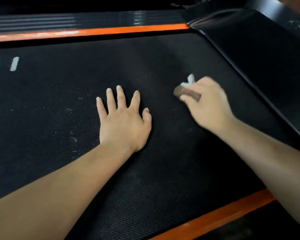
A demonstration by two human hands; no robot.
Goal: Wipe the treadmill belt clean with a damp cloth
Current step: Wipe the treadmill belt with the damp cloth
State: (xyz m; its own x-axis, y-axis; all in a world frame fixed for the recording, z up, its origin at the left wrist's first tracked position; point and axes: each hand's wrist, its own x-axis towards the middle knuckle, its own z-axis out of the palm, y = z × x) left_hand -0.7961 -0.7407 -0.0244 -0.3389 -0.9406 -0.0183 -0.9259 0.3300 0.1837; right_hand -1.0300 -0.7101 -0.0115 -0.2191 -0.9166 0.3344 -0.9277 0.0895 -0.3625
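Left hand (125, 122) lies spread flat, fingers straight, palm down on the treadmill belt (42, 94), holding nothing; just right of the left hand, the right hand (206, 103) is a blur, fingers curled round the cloth (185, 91), a bunched wad showing brown with a white tuft poking out on top; whether it actually touches the belt, the blur won't tell; to wipe well here, I'd say flatten that wad for more contact, press firmly, run overlapping strokes, and let the left hand brace the belt so it can't creep; pale flecks (73, 137) sit just left of the left hand, so that patch looks unwiped and wants attention next; the belt is matte black with a fine woven, dimpled grain, likely to trap dust; two white dashes (14, 64) far left of the left hand look printed; a glossy orange strip (111, 31) runs beyond the left hand; a smooth black hood (267, 66) slopes away right of it.
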